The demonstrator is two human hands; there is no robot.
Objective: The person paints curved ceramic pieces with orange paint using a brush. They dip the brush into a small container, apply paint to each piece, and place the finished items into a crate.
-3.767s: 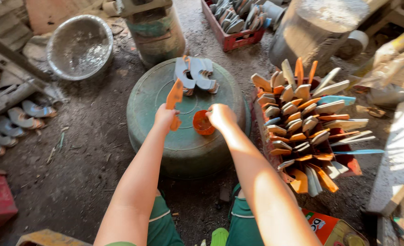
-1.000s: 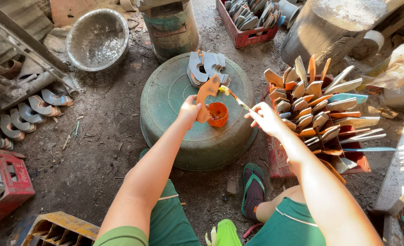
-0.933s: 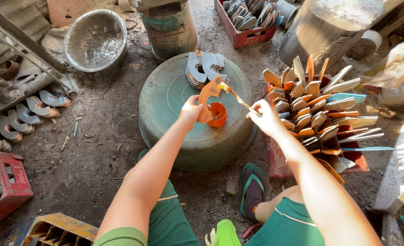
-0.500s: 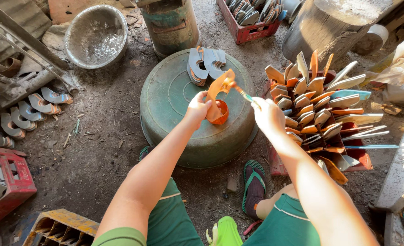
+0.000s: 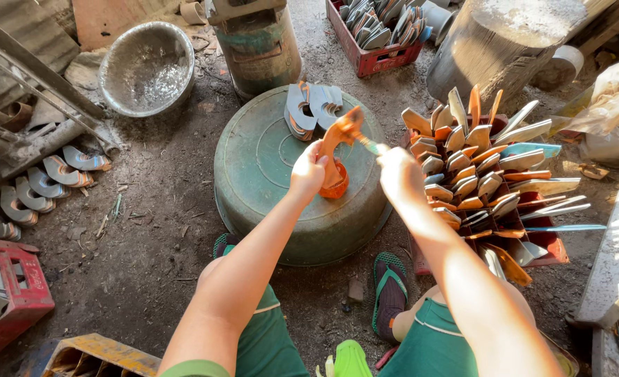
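Her left hand (image 5: 308,171) grips the orange curved blade (image 5: 334,143) upright over the small orange pot (image 5: 335,185) on the upturned green basin (image 5: 281,174), while right-hand fingers (image 5: 393,164) pinch a thin brush (image 5: 367,144) against it, apparently coating it.

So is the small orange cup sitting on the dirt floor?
No, the orange cup rests on the upturned green basin, under the left hand.

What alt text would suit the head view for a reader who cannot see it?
A person's left hand holds an orange curved piece above a small orange cup on an upturned green tub, while the right hand touches a thin brush to it. A red crate of similar pieces stands to the right.
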